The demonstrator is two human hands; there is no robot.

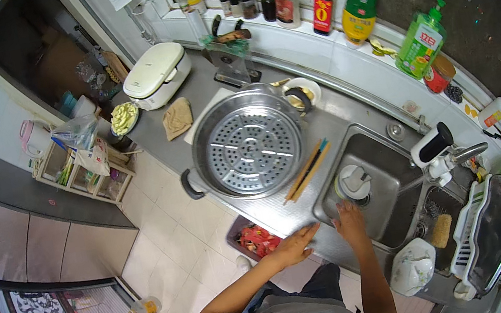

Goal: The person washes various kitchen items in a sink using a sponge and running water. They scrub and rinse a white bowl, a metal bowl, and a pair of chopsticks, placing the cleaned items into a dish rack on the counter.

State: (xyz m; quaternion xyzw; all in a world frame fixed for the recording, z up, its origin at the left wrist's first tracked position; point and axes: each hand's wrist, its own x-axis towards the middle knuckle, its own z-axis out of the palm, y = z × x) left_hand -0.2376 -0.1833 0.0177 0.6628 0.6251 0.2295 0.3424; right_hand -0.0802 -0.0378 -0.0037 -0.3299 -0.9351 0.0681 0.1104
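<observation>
My left hand (295, 245) is over the front edge of the steel counter, fingers apart and holding nothing. Beside it, my right hand (349, 220) is at the near rim of the steel sink (382, 154), fingers spread and empty. Just beyond its fingertips, a small white object (353, 178), perhaps a lid or bowl, sits in the sink. Several chopsticks (308, 171) lie on the drainboard left of the sink. Farther left stands a large steel steamer pot (251, 149) with a perforated tray inside and black side handles.
A folded brown cloth (177, 118), a plate of pale sliced food (125, 119) and a white appliance (157, 75) stand at the left. The faucet (450, 160) and a dish rack (473, 223) are at the right. Bottles line the sill. A waste bin (252, 240) stands below the counter.
</observation>
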